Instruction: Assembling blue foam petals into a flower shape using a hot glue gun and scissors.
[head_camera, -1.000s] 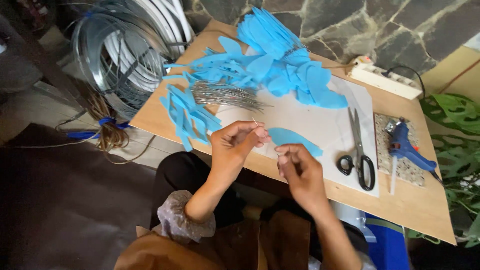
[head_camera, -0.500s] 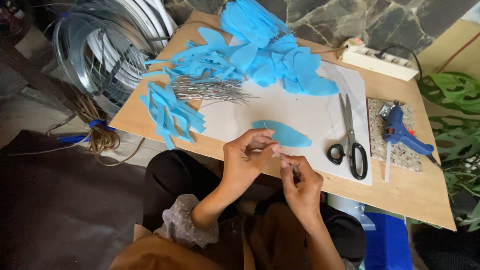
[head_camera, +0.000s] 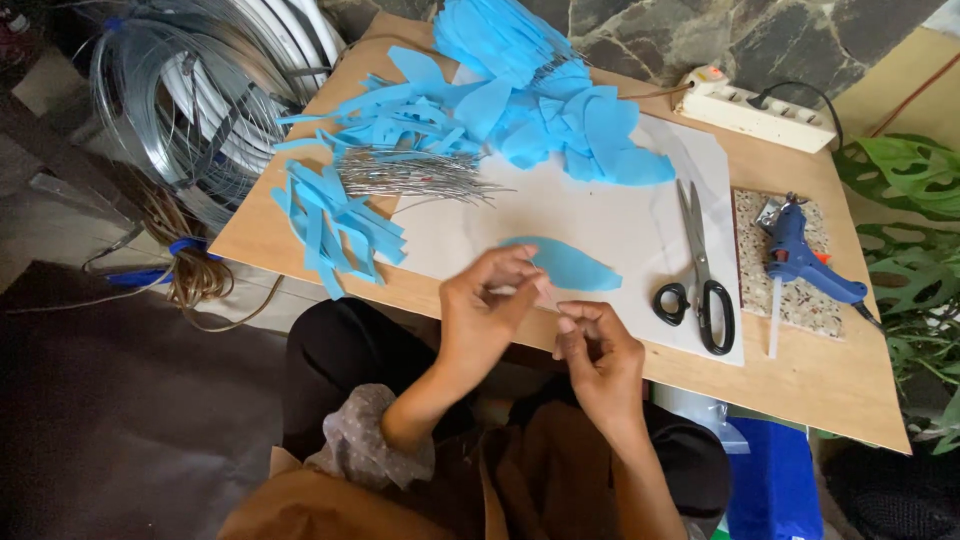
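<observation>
wooden board (head_camera: 300, 215): carrying the work, glue gun (head_camera: 800, 255) lying aside. blue petal (head_camera: 570, 265): lying on white sheet (head_camera: 640, 215), near end pinched shut by left hand (head_camera: 485, 310). right hand (head_camera: 600, 350): fingers closing on something too thin to tell; petal probably creasing or slipping if tugged.

Two hands are in view — a left hand (head_camera: 487, 310) and a right hand (head_camera: 598, 352). One blue leaf-shaped piece (head_camera: 570, 266) lies alone on the single white sheet (head_camera: 620, 225). One pair of scissors (head_camera: 696, 268) and one blue glue gun (head_camera: 800, 255) are there, with one speckled mat (head_camera: 750, 215) under the gun. One white power strip (head_camera: 755, 105) sits at the far edge of the one wooden board (head_camera: 850, 385). There is one bundle of thin wires (head_camera: 415, 177) and one big coil of wire (head_camera: 180, 100). The blue cut-outs (head_camera: 520, 90) and blue strips (head_camera: 335, 230) lie heaped — too many and too overlapped to count.
</observation>
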